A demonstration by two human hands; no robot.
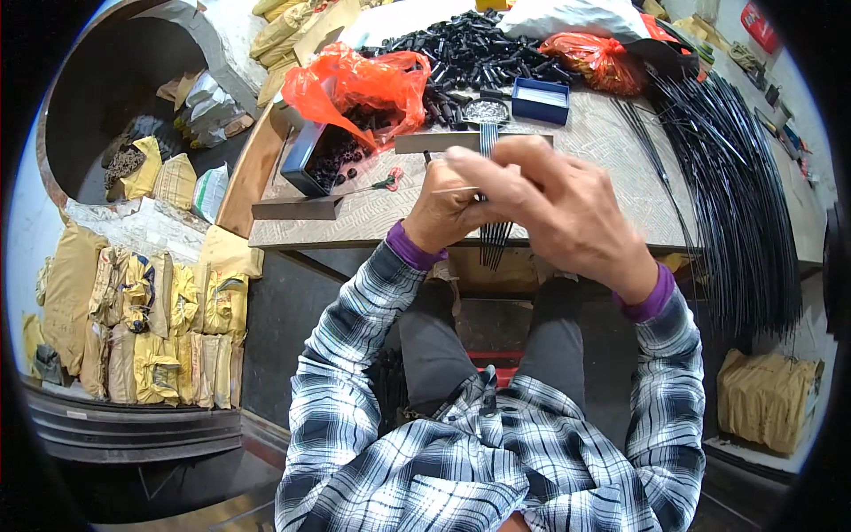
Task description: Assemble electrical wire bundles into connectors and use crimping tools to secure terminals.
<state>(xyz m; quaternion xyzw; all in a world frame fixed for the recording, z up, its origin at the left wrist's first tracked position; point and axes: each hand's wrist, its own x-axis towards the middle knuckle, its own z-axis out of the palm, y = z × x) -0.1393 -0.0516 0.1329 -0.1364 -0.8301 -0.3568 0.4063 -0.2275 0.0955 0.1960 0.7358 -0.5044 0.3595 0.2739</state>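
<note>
My left hand [436, 206] is closed over the near part of the table, its fingers curled around something I cannot make out. A thin pale sliver [456, 189] crosses its fingers, and a small dark tip shows above them. Close against it, my right hand [572, 208] is bent with its fingers drawn together; what they hold, if anything, is hidden. Under and between both hands lies a bundle of thin dark rods [494, 244], fanning out over the table's front edge. Behind them rests a flat metal bar [434, 142], with the rods' far ends crossing it.
A heap of black parts [479, 53], a dish of small shiny pieces [486, 111] and a blue box [541, 101] stand behind. Left are a red plastic bag [355, 84] and a bin [306, 155]. Long black rods [736, 195] hang over the right edge.
</note>
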